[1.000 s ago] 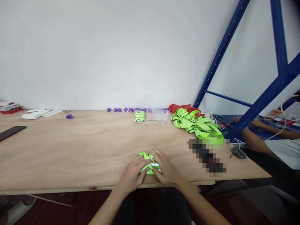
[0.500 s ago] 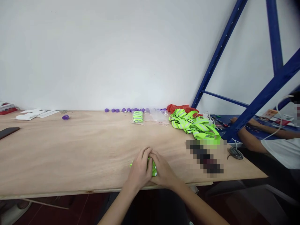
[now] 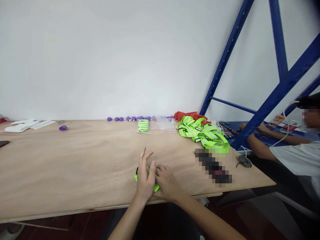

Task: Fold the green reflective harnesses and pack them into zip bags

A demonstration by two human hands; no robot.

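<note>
Presently, a folded green reflective strap [image 3: 156,188] lies at the lower centre of the frame, on the wooden bench [image 3: 75,166] near its front edge, mostly hidden between the two hands. The left hand [image 3: 145,178] stands on edge beside it, fingers extended and parted, thumb raised; no grip is evident on its part. The right hand [image 3: 167,182] lies over the strap's right side with fingers bent; whether they pinch it or merely press cannot be told. A small black fitting [image 3: 137,171] shows at the strap's left end, outside the left hand.

Risks, as judged: the folds may spring open should the right hand ease off while the left fingers are spread. The left end, apparently uncovered, could slip out and make the bundle uneven. The fitting may snag a fold if caught underneath. Being near the front edge, a loosened length could drop over it. The loose strap heap [image 3: 200,133], right of centre, lies well apart, so tangling appears unlikely.
</note>
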